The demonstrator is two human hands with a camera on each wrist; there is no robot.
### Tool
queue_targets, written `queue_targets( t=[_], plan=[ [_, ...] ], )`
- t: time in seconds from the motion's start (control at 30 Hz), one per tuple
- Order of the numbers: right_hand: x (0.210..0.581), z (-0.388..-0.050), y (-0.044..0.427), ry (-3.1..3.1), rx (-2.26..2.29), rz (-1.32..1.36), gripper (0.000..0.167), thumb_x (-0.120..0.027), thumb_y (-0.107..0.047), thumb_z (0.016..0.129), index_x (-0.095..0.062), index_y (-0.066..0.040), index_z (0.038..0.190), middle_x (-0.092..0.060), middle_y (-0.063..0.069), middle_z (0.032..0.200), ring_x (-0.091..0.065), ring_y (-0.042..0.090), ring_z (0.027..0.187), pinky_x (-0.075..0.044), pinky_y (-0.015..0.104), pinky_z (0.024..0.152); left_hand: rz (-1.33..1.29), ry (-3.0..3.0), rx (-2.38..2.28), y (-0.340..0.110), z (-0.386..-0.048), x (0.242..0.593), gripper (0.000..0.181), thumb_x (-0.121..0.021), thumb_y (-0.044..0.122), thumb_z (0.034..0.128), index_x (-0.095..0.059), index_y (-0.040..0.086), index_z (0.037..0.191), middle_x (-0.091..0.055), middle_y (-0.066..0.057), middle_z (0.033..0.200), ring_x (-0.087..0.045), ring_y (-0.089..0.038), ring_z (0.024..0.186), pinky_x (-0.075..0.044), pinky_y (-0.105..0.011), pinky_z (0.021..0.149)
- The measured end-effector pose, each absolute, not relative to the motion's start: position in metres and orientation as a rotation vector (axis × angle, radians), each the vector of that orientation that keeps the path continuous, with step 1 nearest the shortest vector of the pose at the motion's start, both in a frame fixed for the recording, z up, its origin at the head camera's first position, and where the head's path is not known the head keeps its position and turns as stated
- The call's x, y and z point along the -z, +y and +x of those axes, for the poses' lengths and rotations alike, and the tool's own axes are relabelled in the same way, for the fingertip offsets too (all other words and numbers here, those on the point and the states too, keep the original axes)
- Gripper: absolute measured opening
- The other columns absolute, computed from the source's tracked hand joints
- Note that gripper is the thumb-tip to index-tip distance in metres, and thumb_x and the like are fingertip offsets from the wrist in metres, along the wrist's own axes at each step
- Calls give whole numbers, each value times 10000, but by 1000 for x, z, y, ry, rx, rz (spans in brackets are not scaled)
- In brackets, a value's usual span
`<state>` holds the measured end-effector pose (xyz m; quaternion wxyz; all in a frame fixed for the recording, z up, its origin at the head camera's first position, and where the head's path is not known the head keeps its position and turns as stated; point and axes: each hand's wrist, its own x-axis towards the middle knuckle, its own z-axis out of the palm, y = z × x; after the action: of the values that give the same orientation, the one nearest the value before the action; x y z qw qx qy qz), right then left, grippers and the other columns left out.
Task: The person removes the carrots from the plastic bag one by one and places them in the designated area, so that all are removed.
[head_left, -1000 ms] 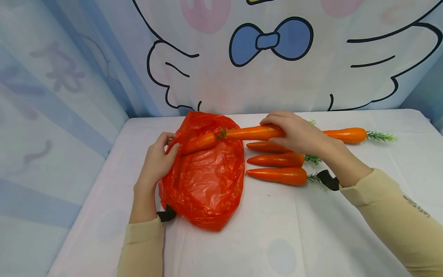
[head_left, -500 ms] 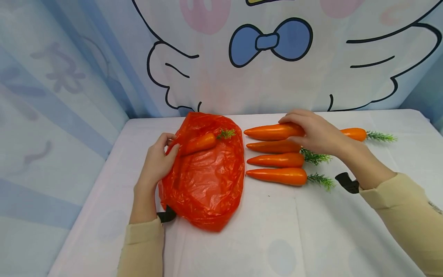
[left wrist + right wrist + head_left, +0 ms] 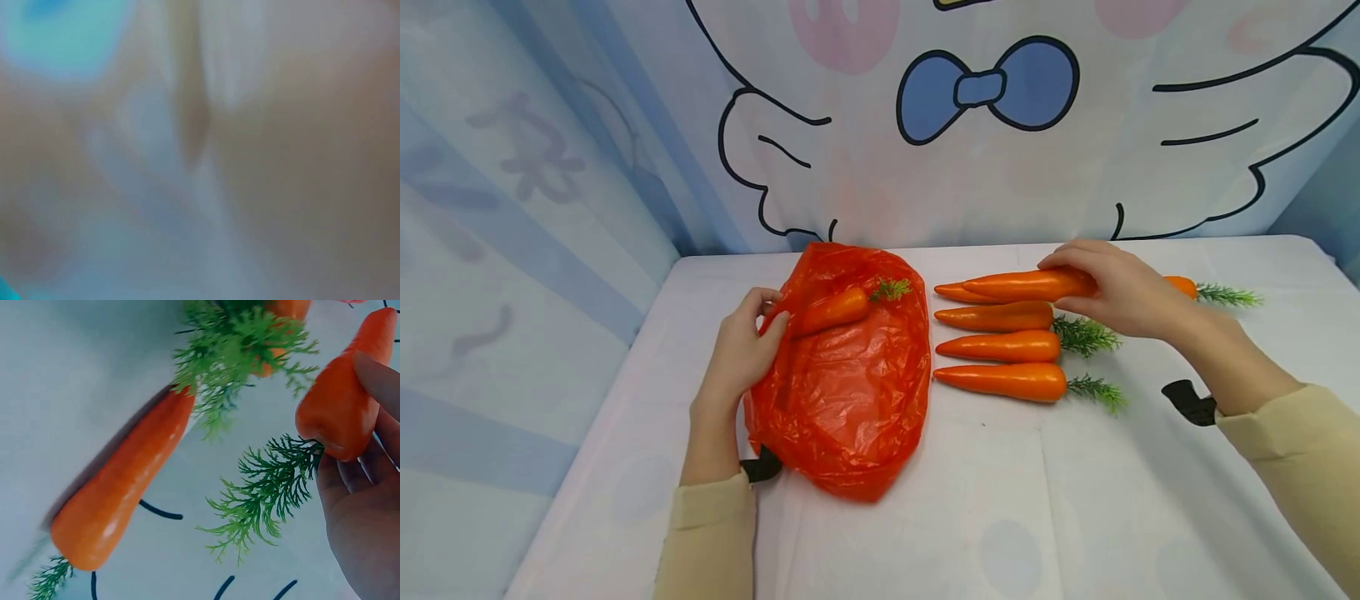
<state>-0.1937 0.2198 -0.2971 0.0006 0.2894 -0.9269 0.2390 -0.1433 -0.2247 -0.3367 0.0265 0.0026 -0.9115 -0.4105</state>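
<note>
In the head view my left hand (image 3: pixel 741 346) holds the left edge of a crumpled red plastic bag (image 3: pixel 857 400), thumb on top. A carrot (image 3: pixel 835 310) with a green top shows at the bag's upper part; whether it lies in or on the bag I cannot tell. My right hand (image 3: pixel 1123 287) grips an orange carrot (image 3: pixel 1026 285) by its thick end, its tip pointing left. Its leafy top (image 3: pixel 269 494) hangs below the fingers in the right wrist view. Under this carrot, the tip of another (image 3: pixel 951 292) peeks out. The left wrist view is only a blur.
Below the held carrot, several carrots lie in a row, tips leftward: an upper one (image 3: pixel 996 317), a middle one (image 3: pixel 1000 346) and a lower one (image 3: pixel 1003 381). Farther right lies another carrot (image 3: pixel 125 481). White cloth (image 3: pixel 917 542) covers the table; a printed curtain (image 3: pixel 985 183) stands behind.
My right hand has moved right with the held carrot, from over the bag's right edge to above the row. The left hand and the bag have stayed put.
</note>
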Motion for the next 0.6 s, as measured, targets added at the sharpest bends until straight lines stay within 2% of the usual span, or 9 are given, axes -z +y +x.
queue_targets(
  t=[0.2, 0.43, 0.6],
  plan=[
    [303, -195, 237, -2894, -747, 890, 424, -794, 26, 833, -639, -3, 1226, -575, 191, 1253, -515, 370, 1109, -431, 560, 931, 13, -2821, 1277, -225, -143, 336, 302, -534, 169, 1051, -493, 61, 1330, -568, -164, 1156, -528, -318, 937, -533, -375, 803],
    [306, -196, 254, -2907, -715, 864, 434, -801, 41, 818, -637, 8, 1218, -594, 186, 1211, -533, 344, 1036, -443, 542, 894, 21, -2822, 1289, -225, -143, 337, 301, -530, 169, 1052, -489, 68, 1333, -564, -163, 1165, -535, -329, 968, -548, -425, 833],
    [309, -196, 267, -2919, -698, 821, 445, -800, 59, 807, -632, 15, 1216, -581, 212, 1227, -515, 378, 1069, -429, 566, 916, 15, -2820, 1285, -225, -144, 338, 299, -531, 165, 1051, -490, 68, 1330, -563, -163, 1160, -534, -332, 967, -544, -425, 820]
  ],
)
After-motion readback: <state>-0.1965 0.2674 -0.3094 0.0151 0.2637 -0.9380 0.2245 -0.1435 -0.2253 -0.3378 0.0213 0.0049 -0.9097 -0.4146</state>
